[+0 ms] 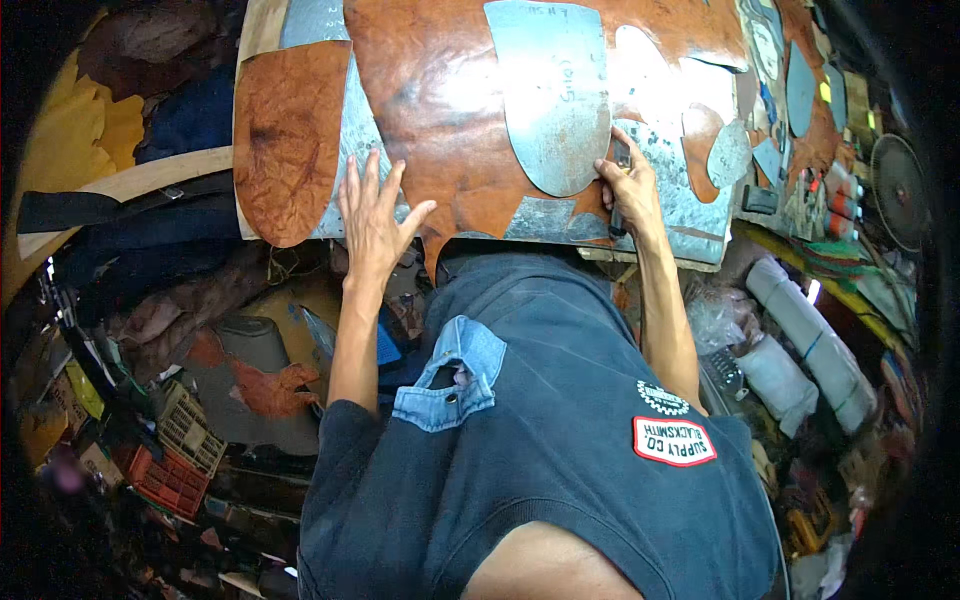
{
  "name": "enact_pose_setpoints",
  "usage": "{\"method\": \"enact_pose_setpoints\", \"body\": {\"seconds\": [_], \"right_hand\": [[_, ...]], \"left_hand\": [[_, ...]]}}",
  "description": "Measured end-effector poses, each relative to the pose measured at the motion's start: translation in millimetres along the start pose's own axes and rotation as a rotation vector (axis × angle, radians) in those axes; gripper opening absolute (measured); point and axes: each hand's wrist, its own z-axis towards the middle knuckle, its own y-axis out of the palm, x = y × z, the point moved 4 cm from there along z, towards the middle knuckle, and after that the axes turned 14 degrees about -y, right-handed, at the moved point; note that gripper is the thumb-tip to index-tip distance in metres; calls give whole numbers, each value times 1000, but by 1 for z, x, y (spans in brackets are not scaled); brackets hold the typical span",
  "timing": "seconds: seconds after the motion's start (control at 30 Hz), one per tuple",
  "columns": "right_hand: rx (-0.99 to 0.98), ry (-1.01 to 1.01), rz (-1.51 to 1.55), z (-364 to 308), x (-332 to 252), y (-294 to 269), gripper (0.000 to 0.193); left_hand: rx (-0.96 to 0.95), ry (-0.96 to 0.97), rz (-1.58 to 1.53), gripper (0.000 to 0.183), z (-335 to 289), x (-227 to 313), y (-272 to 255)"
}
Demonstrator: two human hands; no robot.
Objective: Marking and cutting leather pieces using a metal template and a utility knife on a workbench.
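My left hand (375,212), fingers spread, is over the near edge of the metal-topped board (357,120). It lies between a rounded cut leather piece (290,140) and a large brown hide (430,110). My right hand (632,192) is closed around a slim dark tool that looks like a utility knife (616,222). Its upper end points away from me, beside the edge of a grey metal template (555,110). That template, rounded at its near end, lies flat on the hide. Whether the blade touches the leather cannot be made out.
More grey templates (800,90) and leather scraps lie at the right, near a round fan (898,190). Wrapped rolls (815,340) stand at the lower right. Crates (170,480) and scraps clutter the lower left. A curved wooden edge (160,180) runs along the left.
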Motion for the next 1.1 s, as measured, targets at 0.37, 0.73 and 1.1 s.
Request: {"method": "enact_pose_setpoints", "body": {"seconds": [0.37, 0.73, 1.1], "right_hand": [[12, -28, 33, -1, 0, -2, 58], [17, -35, 19, 1, 3, -5, 53], [46, -138, -456, -1, 0, 1, 51]], "left_hand": [[-9, 91, -94, 67, 31, 8, 5], [-4, 357, -97, 53, 209, 80, 49], [-159, 355, 202, 81, 226, 89, 52]]}}
